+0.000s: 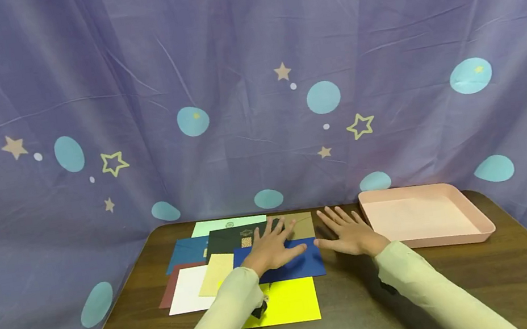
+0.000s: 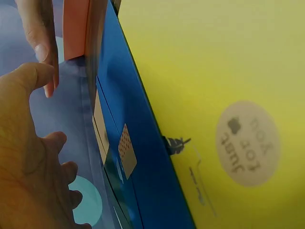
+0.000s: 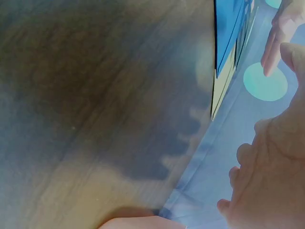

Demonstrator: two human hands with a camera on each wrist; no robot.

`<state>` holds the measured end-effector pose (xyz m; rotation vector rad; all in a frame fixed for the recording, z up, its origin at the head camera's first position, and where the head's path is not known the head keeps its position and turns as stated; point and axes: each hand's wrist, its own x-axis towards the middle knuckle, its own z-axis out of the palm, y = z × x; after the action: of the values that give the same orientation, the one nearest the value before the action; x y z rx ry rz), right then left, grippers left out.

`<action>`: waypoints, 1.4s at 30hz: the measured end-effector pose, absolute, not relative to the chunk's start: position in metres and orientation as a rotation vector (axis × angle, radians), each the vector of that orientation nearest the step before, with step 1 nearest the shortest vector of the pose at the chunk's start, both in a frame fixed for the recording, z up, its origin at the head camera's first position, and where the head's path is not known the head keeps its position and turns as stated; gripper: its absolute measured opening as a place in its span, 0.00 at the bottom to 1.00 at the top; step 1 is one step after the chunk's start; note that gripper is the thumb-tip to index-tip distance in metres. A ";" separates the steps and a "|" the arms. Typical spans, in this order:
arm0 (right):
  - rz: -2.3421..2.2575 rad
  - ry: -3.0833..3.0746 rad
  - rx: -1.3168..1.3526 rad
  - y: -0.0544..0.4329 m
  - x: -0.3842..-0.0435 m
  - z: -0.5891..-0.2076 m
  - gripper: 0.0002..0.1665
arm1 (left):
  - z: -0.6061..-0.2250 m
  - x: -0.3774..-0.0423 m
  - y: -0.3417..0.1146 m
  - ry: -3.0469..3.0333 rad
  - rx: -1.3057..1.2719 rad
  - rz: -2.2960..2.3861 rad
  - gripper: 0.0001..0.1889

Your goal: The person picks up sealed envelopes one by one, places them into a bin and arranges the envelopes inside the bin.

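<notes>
My left hand (image 1: 273, 248), fingers spread and palm down, hovers over a blue envelope (image 1: 305, 264) and holds nothing. Beside it my right hand (image 1: 349, 231) is spread over the bare wood between the envelopes and the pink tray (image 1: 421, 214), its shadow falling on the table in the right wrist view. Nearest the left forearm lies a yellow envelope (image 1: 292, 301); the left wrist view shows its round sticker (image 2: 249, 143) reading "Just for you" and a dark feather mark (image 2: 176, 145). Behind the blue envelope lie a black envelope (image 1: 224, 240) and a kraft brown one (image 1: 304, 227).
At the left of the pile are a white envelope (image 1: 187, 291), a cream one (image 1: 215, 272), a dark red one (image 1: 171, 288) and a teal blue one (image 1: 184, 252). A pale green envelope (image 1: 206, 227) lies at the back. A purple patterned curtain (image 1: 251, 149) hangs behind the table.
</notes>
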<state>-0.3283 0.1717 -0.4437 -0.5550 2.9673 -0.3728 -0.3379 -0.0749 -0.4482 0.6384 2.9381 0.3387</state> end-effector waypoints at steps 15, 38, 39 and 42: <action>-0.356 2.952 -0.490 0.194 -0.338 -0.410 0.57 | -0.434 -0.340 -0.086 2.924 0.609 0.337 0.43; -0.392 2.710 -0.345 0.259 -0.323 -0.395 0.21 | -0.431 -0.342 -0.120 2.939 0.628 0.456 0.38; -0.392 2.712 -0.370 0.260 -0.321 -0.396 0.18 | -0.431 -0.342 -0.121 2.935 0.642 0.460 0.38; -0.412 2.737 -0.440 0.263 -0.317 -0.399 0.13 | -0.430 -0.342 -0.126 2.914 0.670 0.486 0.36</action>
<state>-0.3173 0.2626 -0.3991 -0.4402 2.7367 -0.4119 -0.3424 -0.1257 -0.4301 0.6700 2.9137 0.4855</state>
